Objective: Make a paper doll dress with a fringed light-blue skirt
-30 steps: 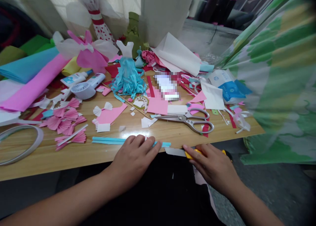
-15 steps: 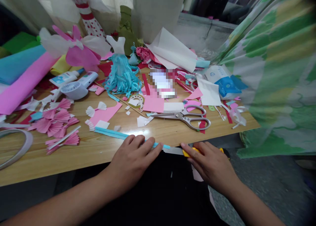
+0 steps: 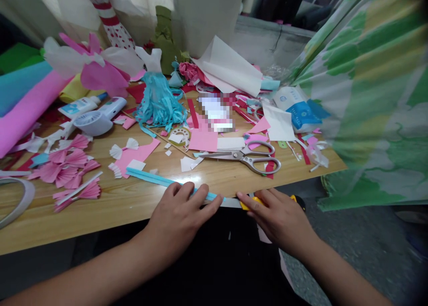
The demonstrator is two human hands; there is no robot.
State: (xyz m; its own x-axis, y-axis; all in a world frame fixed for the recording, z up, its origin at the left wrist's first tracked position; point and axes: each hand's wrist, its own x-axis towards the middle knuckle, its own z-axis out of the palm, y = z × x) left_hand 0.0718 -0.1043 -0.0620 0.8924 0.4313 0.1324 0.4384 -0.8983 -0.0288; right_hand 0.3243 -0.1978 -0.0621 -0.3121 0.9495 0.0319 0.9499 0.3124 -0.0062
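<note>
My left hand (image 3: pixel 182 212) lies flat on a long folded blue paper strip (image 3: pixel 150 177) at the near edge of the wooden table (image 3: pixel 110 208), fingers stretched along the strip and pressing it down. My right hand (image 3: pixel 277 217) is closed round a yellow-handled utility knife (image 3: pixel 252 202). Its grey blade (image 3: pixel 230 202) points left and meets the strip's right end, just past my left fingertips. Both hands hover over the table edge above my dark lap.
Steel scissors (image 3: pixel 247 158) lie just beyond the hands. Pink pleated paper fans (image 3: pixel 68 165), a blue fringed paper dress (image 3: pixel 157 101), a white handheld fan (image 3: pixel 95 119), a glue bottle (image 3: pixel 80 105), a tape ring (image 3: pixel 15 199) and paper scraps cover the table. A green patterned curtain (image 3: pixel 371 96) hangs at right.
The blue strip has swung so its left end lies farther up the table. My right hand and the knife have moved slightly left toward the left fingertips. The view drifted left.
</note>
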